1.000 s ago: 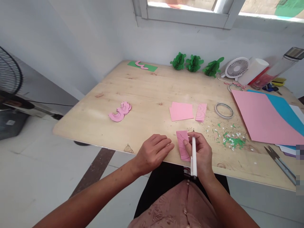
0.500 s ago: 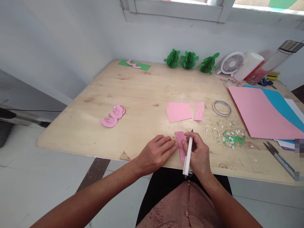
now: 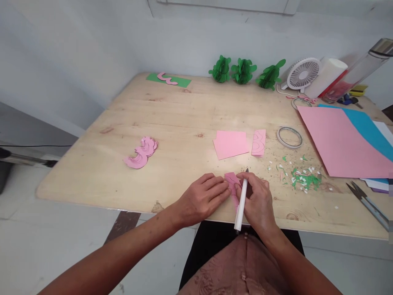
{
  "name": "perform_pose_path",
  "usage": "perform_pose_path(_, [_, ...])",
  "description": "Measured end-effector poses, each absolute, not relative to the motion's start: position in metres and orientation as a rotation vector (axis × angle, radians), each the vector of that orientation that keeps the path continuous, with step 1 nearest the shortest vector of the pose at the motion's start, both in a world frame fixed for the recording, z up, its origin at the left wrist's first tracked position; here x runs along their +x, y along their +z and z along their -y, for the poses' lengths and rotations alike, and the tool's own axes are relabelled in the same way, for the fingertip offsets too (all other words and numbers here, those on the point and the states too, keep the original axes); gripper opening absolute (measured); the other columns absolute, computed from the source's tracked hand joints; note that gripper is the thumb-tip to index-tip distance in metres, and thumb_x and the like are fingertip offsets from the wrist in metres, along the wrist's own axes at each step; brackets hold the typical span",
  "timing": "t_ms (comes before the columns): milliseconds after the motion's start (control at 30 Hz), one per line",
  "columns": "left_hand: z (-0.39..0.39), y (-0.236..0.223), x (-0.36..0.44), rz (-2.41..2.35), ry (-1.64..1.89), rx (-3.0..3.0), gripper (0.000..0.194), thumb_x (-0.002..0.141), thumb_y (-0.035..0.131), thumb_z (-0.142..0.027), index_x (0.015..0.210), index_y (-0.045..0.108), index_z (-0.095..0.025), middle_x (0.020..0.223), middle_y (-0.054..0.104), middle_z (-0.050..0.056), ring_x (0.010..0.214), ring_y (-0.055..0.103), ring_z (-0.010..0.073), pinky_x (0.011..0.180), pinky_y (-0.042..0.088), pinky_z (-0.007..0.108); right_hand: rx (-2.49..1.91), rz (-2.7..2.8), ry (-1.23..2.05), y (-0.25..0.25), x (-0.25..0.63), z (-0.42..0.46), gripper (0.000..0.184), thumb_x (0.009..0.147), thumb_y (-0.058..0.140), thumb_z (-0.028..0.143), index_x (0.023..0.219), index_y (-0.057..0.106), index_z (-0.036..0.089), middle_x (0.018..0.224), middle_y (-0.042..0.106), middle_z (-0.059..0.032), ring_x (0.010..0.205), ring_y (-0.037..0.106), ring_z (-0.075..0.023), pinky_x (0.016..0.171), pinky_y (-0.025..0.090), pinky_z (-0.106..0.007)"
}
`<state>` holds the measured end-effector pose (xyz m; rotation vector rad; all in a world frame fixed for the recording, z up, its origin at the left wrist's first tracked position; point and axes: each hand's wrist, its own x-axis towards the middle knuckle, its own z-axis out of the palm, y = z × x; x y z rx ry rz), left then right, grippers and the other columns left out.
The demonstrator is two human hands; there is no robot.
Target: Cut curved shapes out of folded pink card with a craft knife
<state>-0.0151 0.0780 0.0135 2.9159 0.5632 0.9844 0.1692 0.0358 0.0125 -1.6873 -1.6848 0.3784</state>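
One slip (image 3: 231, 179), pink, narrow and curve-lined, lies by the bench's (image 3: 172, 114) near edge. The right hand (image 3: 258, 200) closes round one white pen (image 3: 241, 205); the left hand (image 3: 202, 198) lies flat, unclenched. Three green figures (image 3: 242, 72) line the far edge.

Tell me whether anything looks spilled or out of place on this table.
Small green and white paper scraps lie strewn on the pale wooden table, near the grey-handled metal scissors; they look odd as loose, unswept litter.
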Motion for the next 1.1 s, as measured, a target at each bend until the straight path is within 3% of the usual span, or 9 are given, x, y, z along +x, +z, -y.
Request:
perform_pose_path(333, [-0.079,0.023,-0.010,-0.334,0.957,2.870,0.019,0.095,0.045,-0.006,0.107,0.060,-0.010,0.098,0.073,0.013,0.101,0.067,0.0218,0.085,0.055,0.038,-1.681,1.735,0.398,0.011,0.171,-0.037,0.015,0.084,0.054,0.018,0.096,0.062,0.024,0.088,0.072,-0.0032,0.084,0.065,-0.0227,0.085,0.037,-0.040])
perform_pose_path(767, [-0.078,0.013,-0.012,-0.335,0.932,2.924,0.017,0.094,0.048,-0.008,0.104,0.062,-0.009,0.106,0.072,0.013,0.108,0.064,0.0232,0.090,0.054,0.039,-1.662,1.727,0.298,0.011,0.174,-0.035,0.013,0.087,0.054,0.022,0.098,0.061,0.021,0.089,0.071,-0.0049,0.086,0.065,-0.0232,0.082,0.041,-0.039])
perform_pose_path(933, [-0.079,0.012,-0.012,-0.333,0.951,2.927,0.018,0.095,0.046,-0.008,0.101,0.063,-0.011,0.107,0.073,0.010,0.109,0.065,0.0226,0.092,0.054,0.039,-1.486,1.832,0.138,0.014,0.185,-0.029,0.016,0.090,0.053,0.022,0.105,0.061,0.019,0.092,0.071,-0.0074,0.088,0.064,-0.0233,0.078,0.045,-0.037])
perform_pose_path(1100, [-0.079,0.013,-0.010,-0.339,0.980,2.915,0.017,0.095,0.048,-0.008,0.102,0.062,-0.010,0.105,0.073,0.009,0.111,0.064,0.0223,0.093,0.053,0.037,-1.258,2.134,0.161,0.019,0.189,-0.026,0.026,0.092,0.048,0.011,0.114,0.059,0.019,0.103,0.071,-0.0088,0.098,0.063,-0.0224,0.083,0.045,-0.037])
